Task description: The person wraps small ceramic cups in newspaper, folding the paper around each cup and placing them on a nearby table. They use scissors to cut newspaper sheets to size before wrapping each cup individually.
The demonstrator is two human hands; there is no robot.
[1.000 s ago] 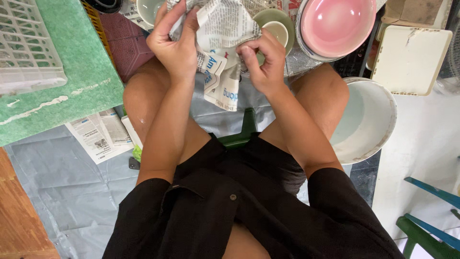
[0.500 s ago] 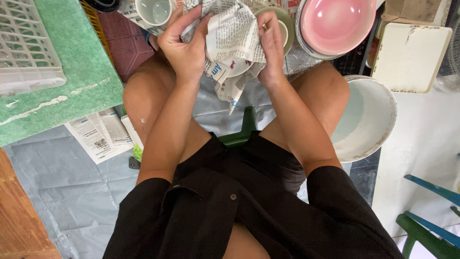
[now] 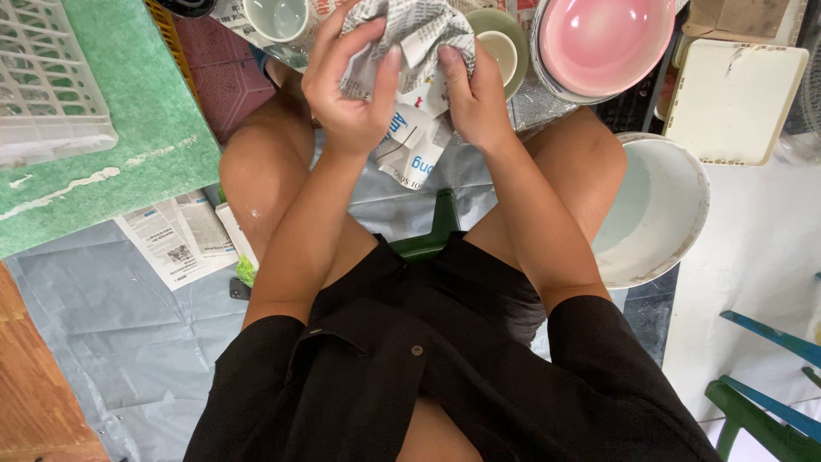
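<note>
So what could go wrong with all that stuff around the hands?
The left hand and right hand grip a newspaper bundle above the knees; if it slips, whatever is wrapped inside might break. An elbow could also knock the pink bowl or the small white cup close by.

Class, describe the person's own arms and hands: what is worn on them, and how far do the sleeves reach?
Both arms are bare from above the elbow down. Short black sleeves cover the upper arms. The left hand and right hand show no gloves, rings or watch.
</note>
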